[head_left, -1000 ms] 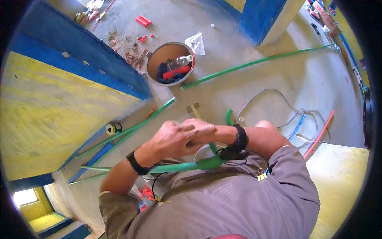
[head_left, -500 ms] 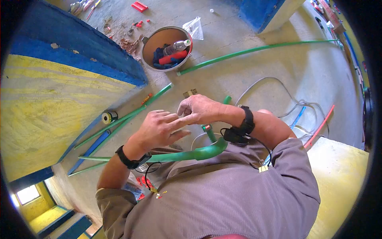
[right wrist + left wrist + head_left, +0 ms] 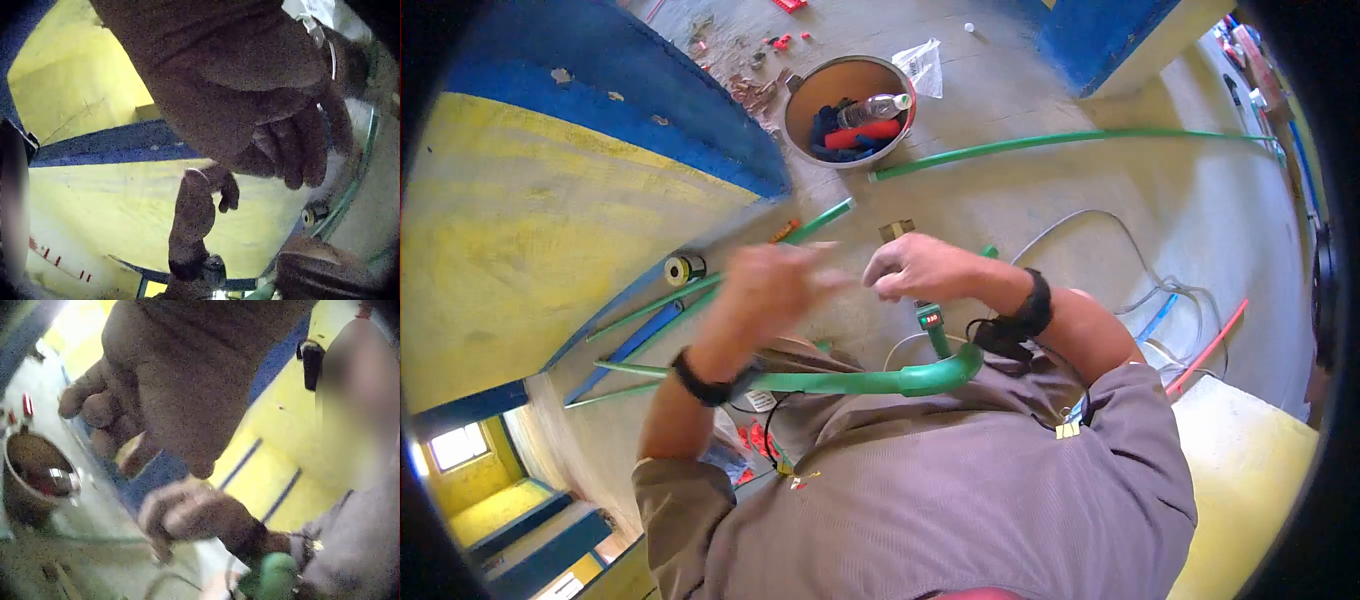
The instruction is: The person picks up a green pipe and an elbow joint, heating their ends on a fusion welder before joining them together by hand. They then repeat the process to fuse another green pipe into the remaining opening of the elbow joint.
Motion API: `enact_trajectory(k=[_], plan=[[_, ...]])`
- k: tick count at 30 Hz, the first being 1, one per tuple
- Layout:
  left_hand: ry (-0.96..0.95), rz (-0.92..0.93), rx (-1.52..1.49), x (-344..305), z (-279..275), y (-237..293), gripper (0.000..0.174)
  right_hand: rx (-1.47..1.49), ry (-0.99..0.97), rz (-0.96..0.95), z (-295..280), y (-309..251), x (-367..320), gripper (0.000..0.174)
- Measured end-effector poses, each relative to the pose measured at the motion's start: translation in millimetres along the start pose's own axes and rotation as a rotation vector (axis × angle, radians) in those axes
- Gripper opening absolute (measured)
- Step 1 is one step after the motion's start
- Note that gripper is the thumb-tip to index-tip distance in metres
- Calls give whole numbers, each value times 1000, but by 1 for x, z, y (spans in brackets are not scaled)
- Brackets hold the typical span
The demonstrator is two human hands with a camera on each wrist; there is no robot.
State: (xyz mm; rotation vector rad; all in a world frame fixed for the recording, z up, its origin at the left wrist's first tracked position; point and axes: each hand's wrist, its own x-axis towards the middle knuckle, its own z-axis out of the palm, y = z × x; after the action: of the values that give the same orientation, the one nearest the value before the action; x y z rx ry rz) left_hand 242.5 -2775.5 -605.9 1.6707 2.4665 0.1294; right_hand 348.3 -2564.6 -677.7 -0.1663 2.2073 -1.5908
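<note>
a green pipe [image 3: 850, 382] lies before the person's shirt, long axis left to right, its right end curving forward; its left part vanishes under the wrist. the left hand [image 3: 772, 290], blurred, has a loose, empty grip; the right hand [image 3: 925, 270], loosely curled, holds nothing visible. a lit display's [image 3: 931, 320] digits are hard to read.

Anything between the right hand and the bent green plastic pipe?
In the head view, a green device with a lit display sits between the right hand and the pipe; whether it blocks reaching is unclear.
</note>
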Motion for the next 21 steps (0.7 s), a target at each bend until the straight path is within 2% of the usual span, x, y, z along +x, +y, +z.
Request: enact_trajectory(k=[1, 2, 3, 4, 5, 6, 7, 9, 10, 11, 12, 13, 14, 16, 17, 19, 20, 21], plan=[[27, -168, 91, -9, -13, -21, 41, 63, 6, 30, -9, 6, -4, 32], [104, -370, -163, -30, -17, -45, 38, 134, 13, 66, -15, 13, -13, 31], [181, -575, -419, -58, -20, -71, 36, 65, 15, 60, -19, 18, -26, 32], [373, -514, -546, -98, -2, -108, 32, -9, 11, 52, -25, 22, -40, 34], [303, -769, -484, -135, 2, -131, 35, -4, -5, 56, -26, 25, -54, 34], [298, -787, -485, -213, 37, -179, 35, 9, -78, 56, -23, 28, -70, 37], [178, -791, -41, -261, 77, -217, 41, 29, -151, 56, -18, 29, -84, 40], [319, -1434, -485, -269, 82, -157, 52, 203, -209, 83, -3, 29, -100, 44], [289, -1463, -489, -284, 98, -147, 52, 287, -211, 86, 5, 31, -105, 47], [481, -1628, -586, -297, 125, -140, 57, 293, -239, 103, 9, 28, -107, 47], [690, -1788, -679, -306, 144, -131, 62, 262, -206, 25, 12, 24, -107, 49], [665, -1815, -949, -306, 149, -120, 63, 228, -174, -56, 14, 18, -105, 52], [668, -1847, -955, -300, 156, -113, 63, 225, -205, -47, 14, 12, -102, 52], [1100, -1872, -1577, -281, 168, -108, 53, 163, -219, -126, 15, -2, -95, 55], [1115, -1883, -1584, -279, 171, -109, 53, 164, -236, -115, 17, -8, -93, 55], [1161, -1612, -1991, -275, 176, -115, 41, 141, -261, -85, 21, -20, -89, 56], [1174, -1609, -1997, -274, 179, -120, 41, 128, -273, -54, 24, -25, -87, 57], [1277, -1575, -1927, -273, 185, -127, 36, 131, -256, -75, 28, -24, -85, 58]])
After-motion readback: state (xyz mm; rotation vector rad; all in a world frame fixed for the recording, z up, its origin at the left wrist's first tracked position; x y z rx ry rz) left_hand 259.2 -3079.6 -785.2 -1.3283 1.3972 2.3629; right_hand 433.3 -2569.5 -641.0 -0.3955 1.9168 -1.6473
